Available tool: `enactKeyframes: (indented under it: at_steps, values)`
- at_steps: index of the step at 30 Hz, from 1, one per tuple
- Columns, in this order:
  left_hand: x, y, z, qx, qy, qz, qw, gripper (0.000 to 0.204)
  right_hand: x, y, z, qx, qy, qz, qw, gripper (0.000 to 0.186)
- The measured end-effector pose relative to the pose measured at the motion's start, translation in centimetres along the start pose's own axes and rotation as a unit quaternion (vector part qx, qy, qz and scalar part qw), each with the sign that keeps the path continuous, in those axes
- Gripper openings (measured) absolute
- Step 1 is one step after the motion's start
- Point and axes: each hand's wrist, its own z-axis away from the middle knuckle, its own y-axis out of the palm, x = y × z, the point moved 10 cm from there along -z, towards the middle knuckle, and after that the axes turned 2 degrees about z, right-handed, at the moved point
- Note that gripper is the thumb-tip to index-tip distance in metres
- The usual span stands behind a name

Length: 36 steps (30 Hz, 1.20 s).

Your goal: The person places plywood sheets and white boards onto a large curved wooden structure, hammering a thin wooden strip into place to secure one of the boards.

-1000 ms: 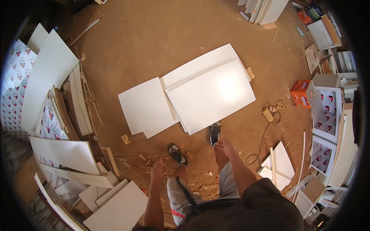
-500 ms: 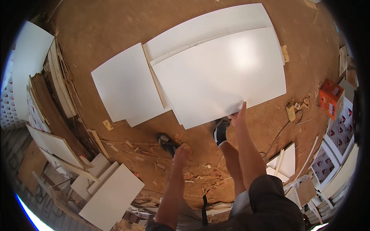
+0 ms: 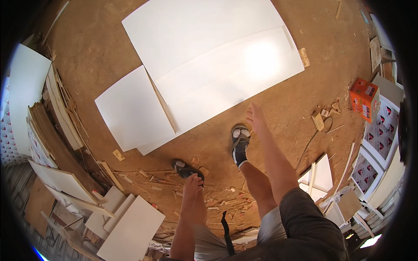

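Note:
Large overlapping white panels (image 3: 209, 100) lie on the ground ahead of me, the upper one reaching toward the top of the view. A smaller white panel (image 3: 130, 108) lies against their left side, with a brown edge strip showing along its right. My right hand (image 3: 256, 116) hovers just off the near edge of the large panels, fingers apart and holding nothing. Lower left, my left hand (image 3: 192, 182) hangs loosely near my left foot, fingers partly spread with nothing in them.
Boards and offcuts (image 3: 65, 113) lean along the left side. An orange box (image 3: 364, 99) stands at the right, near framed panels (image 3: 383, 126). Wood scraps (image 3: 320, 121) and a dark cable lie right of my feet, with more debris (image 3: 222, 202) around my legs.
The upper large panel has shifted away from me and to the left, baring more of the panel beneath. My right hand has let go of its near edge.

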Motion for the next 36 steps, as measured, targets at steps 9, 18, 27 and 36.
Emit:
enactKeyframes:
  at_steps: [9,18,27,36]
  values:
    - [1.3,-0.3,-1.1,0.000,-0.014,0.074,0.997,0.048,-2.0,7.0,-2.0,-0.024,0.038,-0.215,0.976,0.061]
    - [-2.0,-3.3,-3.9,-0.025,0.025,0.197,0.980,0.047,-2.1,6.9,-2.3,-0.019,-0.023,-0.386,0.922,0.046]
    - [-0.2,-5.6,3.8,-0.038,-0.007,0.198,0.979,0.046,6.9,8.5,8.0,0.097,-0.110,-0.238,0.960,0.028]
    - [-0.5,-11.7,18.4,-0.027,0.058,0.284,0.957,0.042,6.6,3.7,28.1,0.053,-0.074,-0.254,0.963,0.021]
